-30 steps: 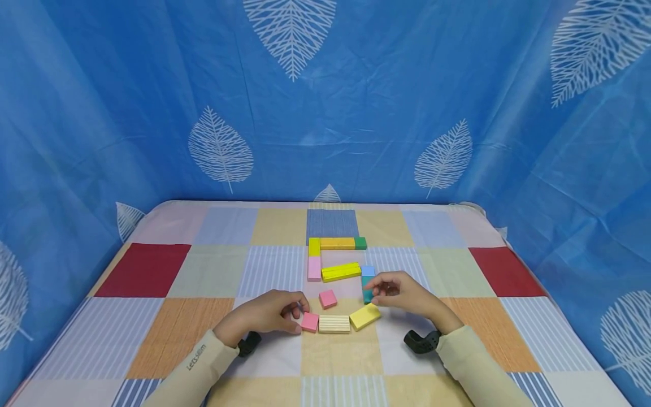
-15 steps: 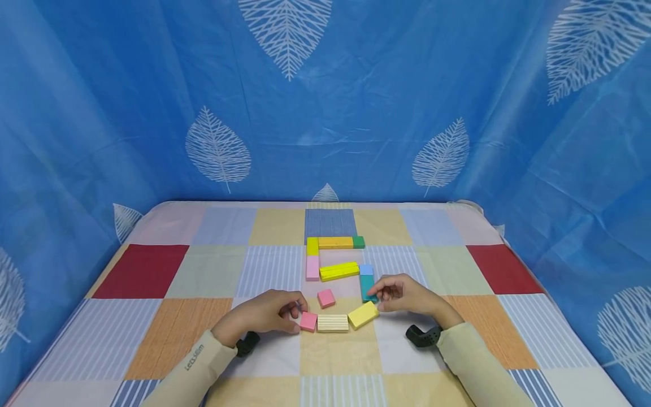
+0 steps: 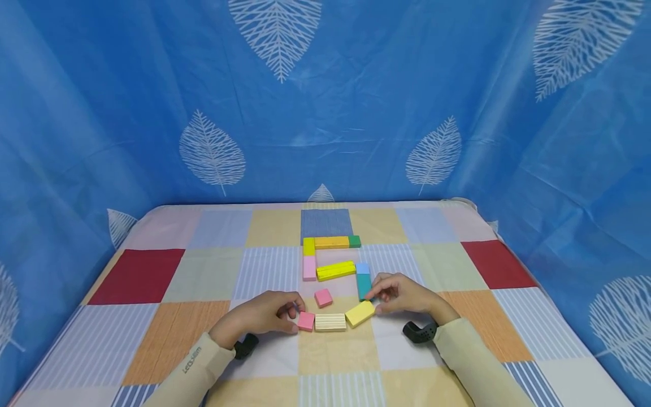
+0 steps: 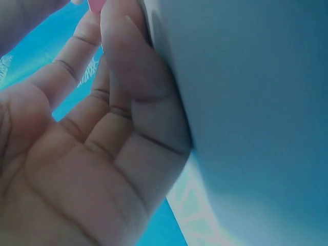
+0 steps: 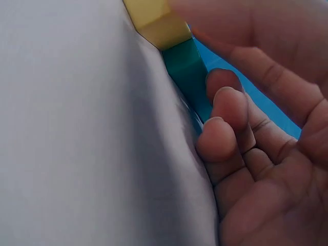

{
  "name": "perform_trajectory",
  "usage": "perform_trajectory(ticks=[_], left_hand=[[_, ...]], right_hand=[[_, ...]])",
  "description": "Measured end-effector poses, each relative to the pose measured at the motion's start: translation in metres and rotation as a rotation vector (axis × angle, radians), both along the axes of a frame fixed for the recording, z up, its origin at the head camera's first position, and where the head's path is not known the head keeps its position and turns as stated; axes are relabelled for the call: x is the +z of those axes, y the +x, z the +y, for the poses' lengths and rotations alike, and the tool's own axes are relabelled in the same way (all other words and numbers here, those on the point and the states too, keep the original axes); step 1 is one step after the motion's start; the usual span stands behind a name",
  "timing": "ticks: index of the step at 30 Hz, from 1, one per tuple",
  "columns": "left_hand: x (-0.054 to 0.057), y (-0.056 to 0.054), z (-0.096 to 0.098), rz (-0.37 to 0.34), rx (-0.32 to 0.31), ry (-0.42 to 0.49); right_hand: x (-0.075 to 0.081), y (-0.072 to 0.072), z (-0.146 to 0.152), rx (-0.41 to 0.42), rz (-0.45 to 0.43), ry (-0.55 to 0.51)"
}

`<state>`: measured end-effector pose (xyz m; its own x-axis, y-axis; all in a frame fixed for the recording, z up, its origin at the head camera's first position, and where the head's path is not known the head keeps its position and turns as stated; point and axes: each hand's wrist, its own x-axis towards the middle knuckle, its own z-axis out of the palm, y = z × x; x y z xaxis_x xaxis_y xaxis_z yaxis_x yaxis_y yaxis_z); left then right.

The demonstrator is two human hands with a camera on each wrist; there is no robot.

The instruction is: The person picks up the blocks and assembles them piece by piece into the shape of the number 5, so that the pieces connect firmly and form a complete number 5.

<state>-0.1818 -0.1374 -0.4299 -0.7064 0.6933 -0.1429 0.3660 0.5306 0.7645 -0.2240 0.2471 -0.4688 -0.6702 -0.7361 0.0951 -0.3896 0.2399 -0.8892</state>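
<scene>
My left hand (image 3: 264, 316) holds a small pink block (image 3: 306, 321), thumb and index finger at its outer side. This block meets the left end of a cream striped block (image 3: 330, 322). At that block's other end a yellow block (image 3: 359, 314) lies at a slant, its right end between the thumb and index finger of my right hand (image 3: 404, 295). The other right fingers curl beside a teal block (image 5: 187, 69), which sits against the yellow one in the right wrist view. Only a corner of pink (image 4: 96, 5) shows past my left fingers in the left wrist view.
A loose pink block (image 3: 322, 298) lies inside the curve. Behind it are ridged yellow-green pieces (image 3: 335, 270), a light blue block (image 3: 362, 268), a lilac block (image 3: 309, 268), a lime block (image 3: 308, 246), an orange block (image 3: 331, 242) and a green block (image 3: 354, 242).
My right thumb and index finger have shifted from the teal block's side onto the yellow block's right end. My left hand stays at its pink block. The head view has drifted slightly.
</scene>
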Motion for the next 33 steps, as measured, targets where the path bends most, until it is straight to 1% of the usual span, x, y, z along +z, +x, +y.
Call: perform_trajectory(ticks=[6,15,22,25,27,28,33], left_hand=[[-0.002,0.000,0.000,0.010,0.002,0.000],[0.001,0.000,0.001,-0.001,0.015,-0.010],[0.000,-0.001,-0.003,-0.055,0.015,-0.007],[0.002,-0.002,-0.005,-0.090,0.010,-0.022],[0.004,-0.004,-0.005,-0.099,0.011,-0.032],[0.006,-0.006,-0.005,-0.099,0.015,-0.034],[0.009,-0.016,0.002,-0.024,0.039,-0.012]], right_hand=[[0.003,0.000,-0.002,-0.017,-0.010,0.030],[0.007,0.001,-0.003,-0.031,-0.048,0.027],[0.006,0.000,-0.004,-0.021,-0.024,0.033],[0.004,0.001,-0.004,-0.022,-0.023,0.035],[0.004,0.001,-0.004,-0.026,-0.027,0.035],[0.004,0.001,-0.003,-0.027,-0.027,0.034],[0.004,0.003,-0.003,-0.036,-0.038,0.034]])
